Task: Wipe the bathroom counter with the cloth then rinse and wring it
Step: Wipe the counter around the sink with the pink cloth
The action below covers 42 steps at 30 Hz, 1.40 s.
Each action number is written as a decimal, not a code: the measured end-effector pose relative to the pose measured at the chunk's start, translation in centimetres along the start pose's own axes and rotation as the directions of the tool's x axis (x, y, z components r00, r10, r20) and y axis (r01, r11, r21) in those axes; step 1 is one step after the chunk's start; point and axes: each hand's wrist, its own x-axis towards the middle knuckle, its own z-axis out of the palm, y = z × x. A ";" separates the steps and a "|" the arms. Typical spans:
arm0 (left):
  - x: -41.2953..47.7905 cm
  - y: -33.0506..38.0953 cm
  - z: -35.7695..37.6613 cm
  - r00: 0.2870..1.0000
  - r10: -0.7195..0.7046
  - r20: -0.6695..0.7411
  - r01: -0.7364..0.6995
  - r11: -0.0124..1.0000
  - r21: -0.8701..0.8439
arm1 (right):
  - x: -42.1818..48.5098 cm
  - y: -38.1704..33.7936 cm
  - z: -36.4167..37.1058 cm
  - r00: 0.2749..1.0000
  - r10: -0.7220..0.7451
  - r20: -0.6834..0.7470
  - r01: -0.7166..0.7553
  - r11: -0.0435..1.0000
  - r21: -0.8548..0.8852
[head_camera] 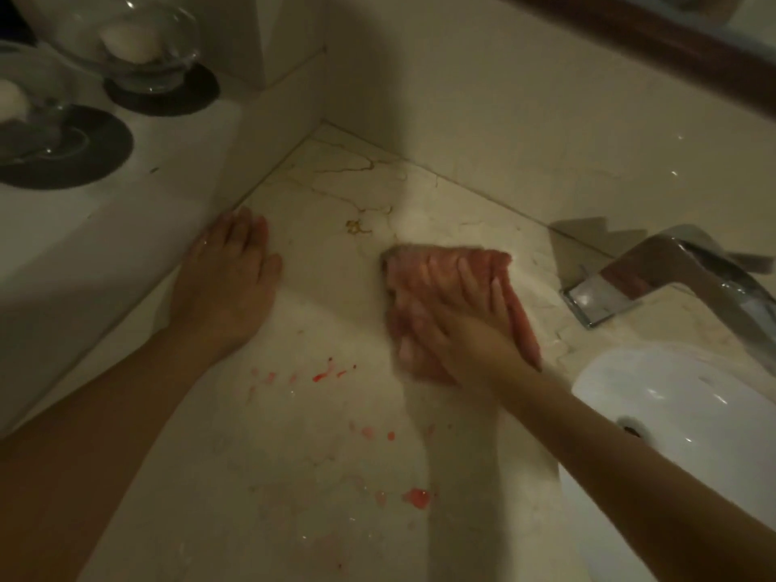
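A pink cloth (516,304) lies flat on the beige marble counter (327,321), left of the faucet. My right hand (457,325) presses down on it with fingers spread; the hand and cloth are blurred. My left hand (229,279) rests flat on the counter beside the raised ledge, holding nothing. Red drips and smears (323,375) dot the counter nearer to me, with a larger red spot (417,497) lower down.
A chrome faucet (688,270) stands at the right, over a white sink basin (680,417). On the raised white ledge (126,245) at the left sit two glass bowls (138,44) on dark coasters. Walls enclose the counter's back corner.
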 end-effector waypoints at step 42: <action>-0.3 1.2 -1.7 0.995 -0.072 0.065 0.073 0.997 -0.007 | -7.7 -4.1 0.4 0.965 -0.244 0.092 0.249 0.968 -0.043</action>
